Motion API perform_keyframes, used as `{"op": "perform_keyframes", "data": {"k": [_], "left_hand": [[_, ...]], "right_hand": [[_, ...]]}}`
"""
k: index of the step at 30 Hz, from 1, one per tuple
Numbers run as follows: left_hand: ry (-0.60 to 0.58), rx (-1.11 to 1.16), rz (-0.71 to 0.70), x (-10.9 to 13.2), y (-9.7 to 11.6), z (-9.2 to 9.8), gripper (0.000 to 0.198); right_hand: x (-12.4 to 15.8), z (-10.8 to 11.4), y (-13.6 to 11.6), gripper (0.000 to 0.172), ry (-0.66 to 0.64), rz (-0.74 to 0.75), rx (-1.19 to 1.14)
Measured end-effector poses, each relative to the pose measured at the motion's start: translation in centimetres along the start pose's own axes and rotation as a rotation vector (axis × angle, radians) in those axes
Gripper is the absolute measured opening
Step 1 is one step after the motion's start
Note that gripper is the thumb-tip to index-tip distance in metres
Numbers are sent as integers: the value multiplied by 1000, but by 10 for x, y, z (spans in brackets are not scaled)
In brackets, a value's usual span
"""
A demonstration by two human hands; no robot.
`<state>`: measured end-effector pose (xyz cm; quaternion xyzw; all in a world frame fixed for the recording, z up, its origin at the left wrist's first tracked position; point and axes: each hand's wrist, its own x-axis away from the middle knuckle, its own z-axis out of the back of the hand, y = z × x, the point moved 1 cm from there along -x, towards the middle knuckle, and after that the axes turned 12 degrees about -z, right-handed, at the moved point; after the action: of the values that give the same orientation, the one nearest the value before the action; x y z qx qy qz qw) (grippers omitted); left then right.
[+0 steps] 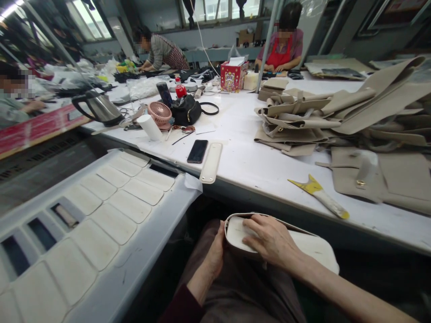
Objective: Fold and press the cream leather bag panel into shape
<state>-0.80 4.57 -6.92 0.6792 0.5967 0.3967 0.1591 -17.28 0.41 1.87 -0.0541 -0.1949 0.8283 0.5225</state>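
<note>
A cream, oblong bag piece (311,246) with rounded ends and a thin raised rim lies over my lap, below the table edge. My left hand (217,251) grips its left end, thumb up along the rim; the fingers beneath are partly hidden. Across the flat cream top lies my right hand (267,237), its fingers spread and pressing near the left end. Part of the piece is covered by my right hand and forearm. On the table edge just above is a cream strip (211,163) with small metal studs at its ends.
To the left, a grey-white board (158,242) carries rows of cream rounded panels (97,242). A phone (197,151), a yellow-ended tool (318,195) and stacked taupe bag parts (303,121) lie on the white table (232,130). A kettle (101,107) stands left; several people work beyond.
</note>
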Motion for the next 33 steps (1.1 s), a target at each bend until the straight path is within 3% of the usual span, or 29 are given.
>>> {"op": "perform_keyframes", "data": {"k": [12,15,17,20,24,28,33], "left_hand": [[76,-7,30,-6,-16,20,62],[61,-97,14,-6,-9,19,64],[-18,-270,-49,-5,7,14,62],[-166,-725,-178,-4,44,1,53],[-240,-1333,-338,-3,82,-21,33],[-275,-1704,-499,3,85,-32,39],[-238,-2001,-532,10,74,-32,40]], "right_hand": [[3,-12,1,21,106,-58,-97],[5,-13,0,22,125,-77,-119],[8,-13,1,25,140,-75,-133],[11,-13,1,33,156,-52,-143],[12,-12,1,39,127,-45,-122],[11,-11,0,42,115,-35,-78],[10,-13,0,45,142,-21,-49]]}}
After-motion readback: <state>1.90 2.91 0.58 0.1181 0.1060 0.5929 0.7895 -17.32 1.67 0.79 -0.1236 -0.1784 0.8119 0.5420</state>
